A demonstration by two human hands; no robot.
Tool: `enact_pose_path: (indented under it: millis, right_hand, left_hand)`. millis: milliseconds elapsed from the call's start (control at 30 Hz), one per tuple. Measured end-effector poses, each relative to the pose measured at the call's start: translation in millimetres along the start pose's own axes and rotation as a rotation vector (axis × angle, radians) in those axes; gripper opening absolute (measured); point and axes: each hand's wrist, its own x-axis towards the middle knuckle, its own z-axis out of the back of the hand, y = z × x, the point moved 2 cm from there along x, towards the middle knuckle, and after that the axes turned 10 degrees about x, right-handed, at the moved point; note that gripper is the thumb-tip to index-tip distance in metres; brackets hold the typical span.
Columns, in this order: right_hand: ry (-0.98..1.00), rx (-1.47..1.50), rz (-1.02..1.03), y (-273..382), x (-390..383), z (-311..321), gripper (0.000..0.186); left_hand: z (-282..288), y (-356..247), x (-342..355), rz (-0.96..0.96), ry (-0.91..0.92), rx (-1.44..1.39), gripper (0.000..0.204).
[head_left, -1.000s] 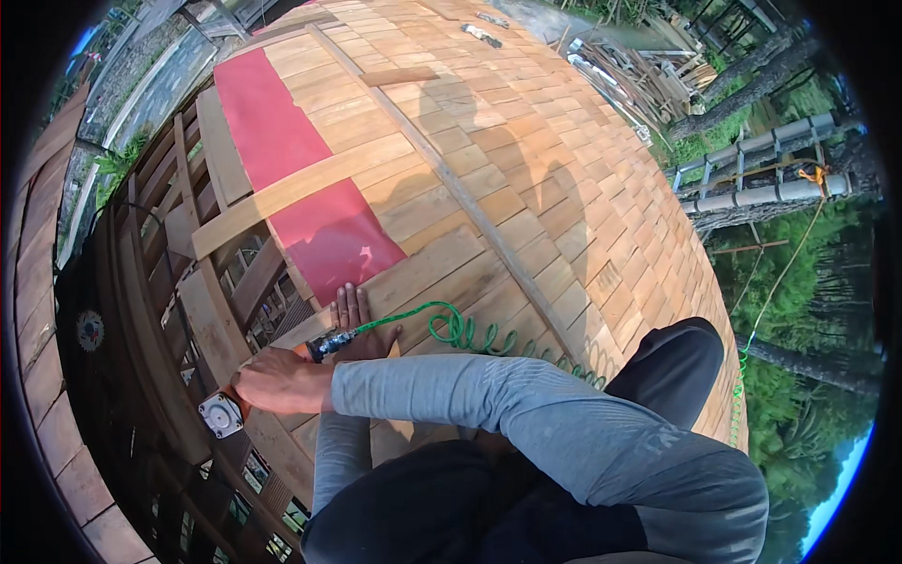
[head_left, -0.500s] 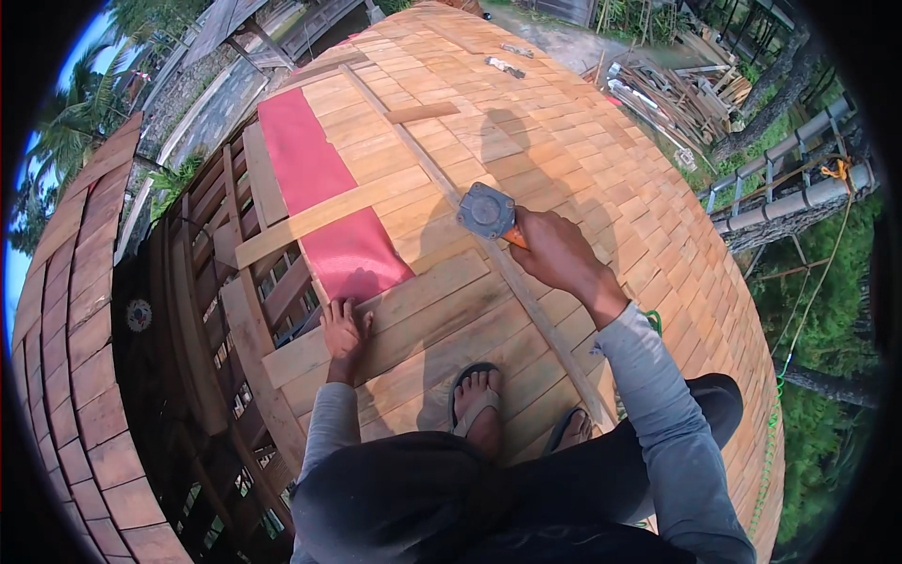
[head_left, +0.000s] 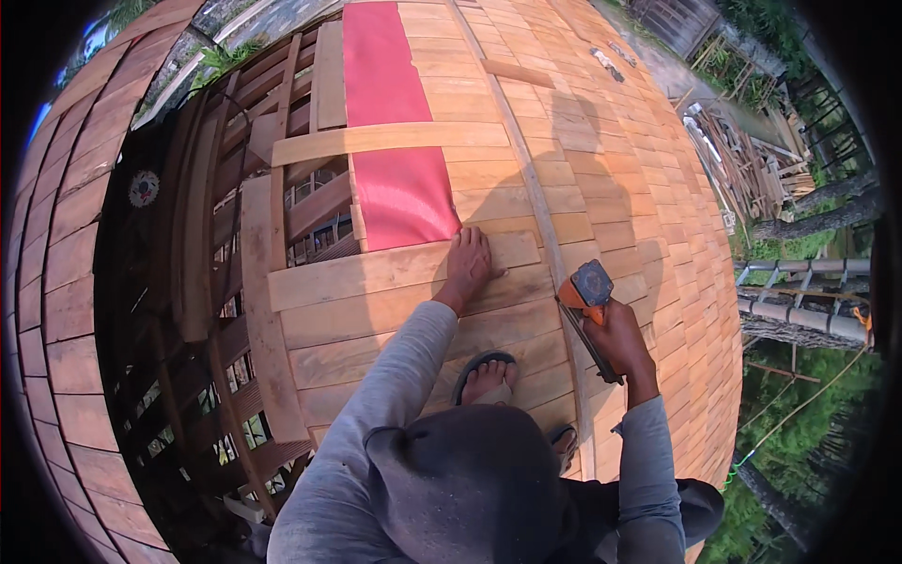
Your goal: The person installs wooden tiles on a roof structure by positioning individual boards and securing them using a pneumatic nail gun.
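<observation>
My right hand (head_left: 615,334) grips an orange and grey nail gun (head_left: 592,282), its dark magazine slanting down beside a long thin wooden batten (head_left: 537,197). My left hand (head_left: 470,263) lies on a pale wooden plank (head_left: 366,274), fingers stretched toward the lower right corner of a red sheet (head_left: 399,193). That plank lies across the sheet's near edge, with more wooden shingles (head_left: 376,324) in rows below it. Another loose-looking plank (head_left: 376,139) crosses the red sheet farther off.
An open wooden frame with dark gaps (head_left: 310,211) lies to the left. Beyond it runs another tiled roof slope (head_left: 70,320). A ladder (head_left: 808,268) and a rope (head_left: 808,399) are at the right, and a lumber pile (head_left: 742,164) lies below. My sandaled foot (head_left: 489,381) stands on the shingles.
My left hand has moved right along the plank to the red sheet's right corner. My right hand has drawn the nail gun nearer and tilted it. The view has shifted left.
</observation>
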Motion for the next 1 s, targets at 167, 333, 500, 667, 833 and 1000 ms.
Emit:
enact_pose_path:
  millis: [167,333,500,667,833,1000]
  right_hand:
    - [-0.002,-0.015,-0.002,2.1,-0.6,-4.4,0.031]
    - [-0.011,-0.039,-0.057,10.6,-6.5,0.4,0.032]
    - [0.007,-0.084,-0.083,26.4,-13.1,4.7,0.033]
    - [-0.013,-0.107,-0.054,-2.7,-12.8,16.9,0.032]
    - [0.039,-0.013,0.089,2.9,20.3,-45.7,0.033]
    - [-0.017,-0.041,0.108,-6.0,66.3,-97.6,0.036]
  left_hand:
    - [-8.0,-26.3,4.7,0.05,-0.117,0.09,0.096]
    - [10.9,-9.5,28.0,0.032,0.127,-0.034,0.096]
    - [2.5,38.4,9.6,0.155,-0.037,-0.418,0.078]
    - [77.5,172.7,-60.6,0.456,-0.063,-0.103,0.074]
    - [47.5,262.3,-93.8,0.24,0.425,-0.166,0.081]
    - [9.7,266.0,-76.9,0.094,0.563,-0.45,0.081]
